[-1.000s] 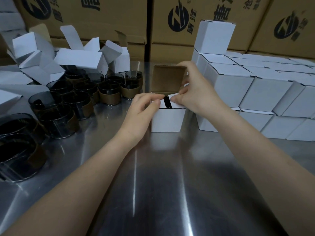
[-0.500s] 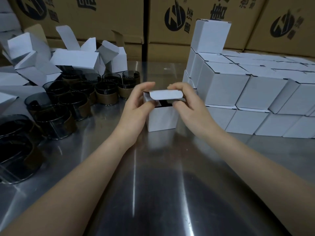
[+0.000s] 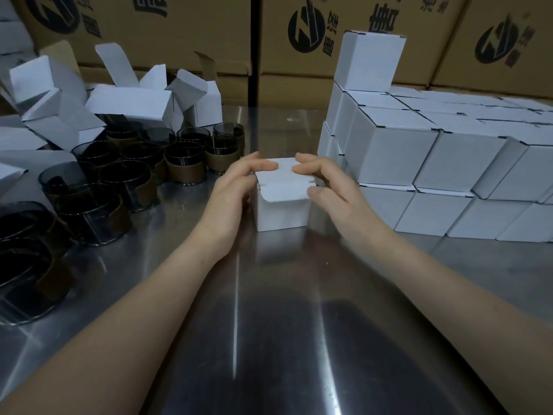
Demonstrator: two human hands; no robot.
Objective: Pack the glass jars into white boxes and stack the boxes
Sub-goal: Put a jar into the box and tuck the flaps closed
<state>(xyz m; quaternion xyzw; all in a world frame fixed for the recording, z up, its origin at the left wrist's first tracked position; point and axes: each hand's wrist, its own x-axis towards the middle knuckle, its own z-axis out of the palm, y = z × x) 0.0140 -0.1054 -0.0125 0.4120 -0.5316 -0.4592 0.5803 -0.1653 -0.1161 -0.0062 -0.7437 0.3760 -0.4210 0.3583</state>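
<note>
A small white box [image 3: 282, 212] stands on the steel table [image 3: 278, 324] at the centre. Its lid is folded down over the top, and the tuck flap hangs over the front face. My left hand [image 3: 236, 196] grips the box's left side, with fingers curled onto the lid. My right hand [image 3: 326, 190] holds the right side, fingers on the lid and thumb at the flap's right edge. Whatever is inside the box is hidden. Several dark glass jars [image 3: 185, 163] with brown bands stand to the left.
A stack of closed white boxes [image 3: 419, 157] fills the right, with one box [image 3: 371, 62] on top. Open empty white boxes [image 3: 131, 104] lie behind the jars at the back left. Large brown cartons [image 3: 179, 28] line the back.
The brown inside of the lid stood upright; the lid has since been folded down over the box. Both hands moved onto the box top, and the flap now hangs over the front.
</note>
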